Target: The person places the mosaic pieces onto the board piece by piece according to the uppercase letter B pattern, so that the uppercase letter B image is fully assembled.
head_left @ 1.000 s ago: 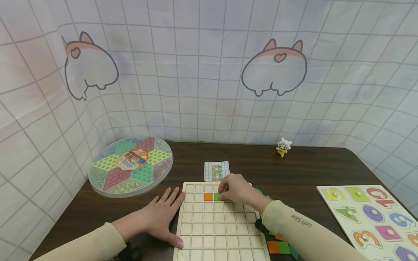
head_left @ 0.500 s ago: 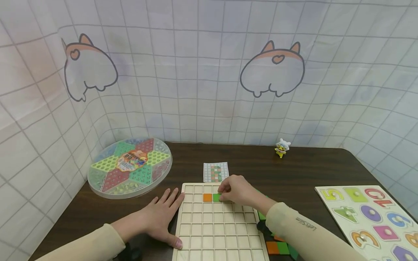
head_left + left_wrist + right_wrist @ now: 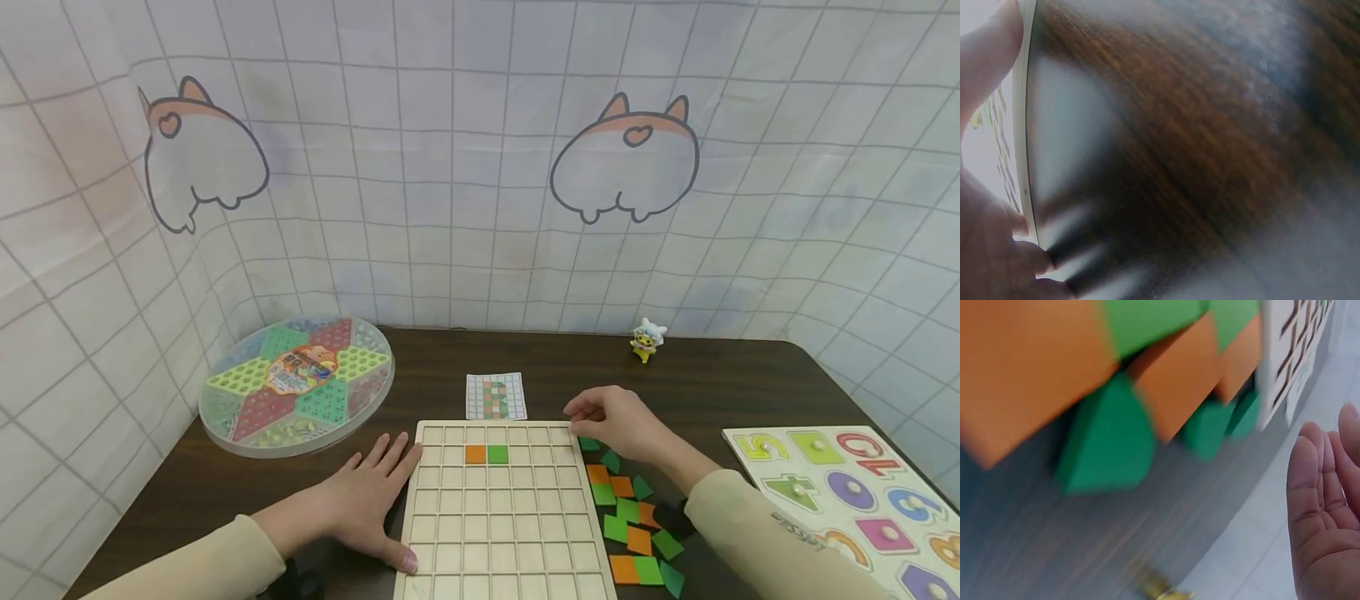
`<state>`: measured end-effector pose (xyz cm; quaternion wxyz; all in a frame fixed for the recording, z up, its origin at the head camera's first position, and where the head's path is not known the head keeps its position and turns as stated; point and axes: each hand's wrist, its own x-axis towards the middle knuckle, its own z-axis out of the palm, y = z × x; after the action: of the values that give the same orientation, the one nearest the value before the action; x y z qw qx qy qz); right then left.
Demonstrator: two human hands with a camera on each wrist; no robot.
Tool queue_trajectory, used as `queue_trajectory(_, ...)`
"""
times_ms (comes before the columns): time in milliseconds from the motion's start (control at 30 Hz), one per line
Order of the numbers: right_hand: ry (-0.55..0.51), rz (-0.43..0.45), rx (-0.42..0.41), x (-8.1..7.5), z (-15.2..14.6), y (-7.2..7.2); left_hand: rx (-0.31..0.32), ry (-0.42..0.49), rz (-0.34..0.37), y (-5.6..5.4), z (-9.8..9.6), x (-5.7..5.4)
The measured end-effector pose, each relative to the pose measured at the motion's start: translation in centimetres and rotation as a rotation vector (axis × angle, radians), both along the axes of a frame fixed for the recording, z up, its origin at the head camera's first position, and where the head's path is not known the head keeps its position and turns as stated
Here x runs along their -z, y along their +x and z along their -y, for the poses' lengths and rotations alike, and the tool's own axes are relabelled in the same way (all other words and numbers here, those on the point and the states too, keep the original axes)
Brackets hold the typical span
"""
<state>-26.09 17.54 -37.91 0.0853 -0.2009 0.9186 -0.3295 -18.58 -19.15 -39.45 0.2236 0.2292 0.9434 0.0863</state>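
Observation:
A wooden grid board (image 3: pixel 502 500) lies in front of me in the head view. One orange tile (image 3: pixel 476 454) and one green tile (image 3: pixel 497 454) sit side by side in its second row. My left hand (image 3: pixel 363 504) rests at the board's left edge, fingers spread, thumb on the rim. Over the board's far right corner hovers my right hand (image 3: pixel 618 421), its fingers loosely bent with nothing seen between them; the right wrist view shows the same hand (image 3: pixel 1329 506). Beneath and beside it lie loose green and orange pieces (image 3: pixel 639 540), some with a curved side.
Behind the board lies a small printed pattern card (image 3: pixel 496 396). A round Chinese checkers set (image 3: pixel 300 383) stands at the left. To the right is a number-and-shape puzzle board (image 3: pixel 847 492). A small yellow-and-white figurine (image 3: pixel 647 340) stands near the back wall.
My right hand has left the green tile in the second row and moved right, past the board's far corner. The loose pieces are now uncovered. The left hand stays put.

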Motion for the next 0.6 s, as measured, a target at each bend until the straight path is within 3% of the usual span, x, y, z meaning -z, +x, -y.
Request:
queue_trajectory(233,0.016,0.019,0.023,0.5,-2.5,-0.4,-0.003,0.004,0.004,0.0,0.0,-0.1)
queue_trajectory(600,0.090,0.074,-0.032,1.8,-2.2,-0.7,-0.005,0.004,0.005,0.0,-0.1,-0.1)
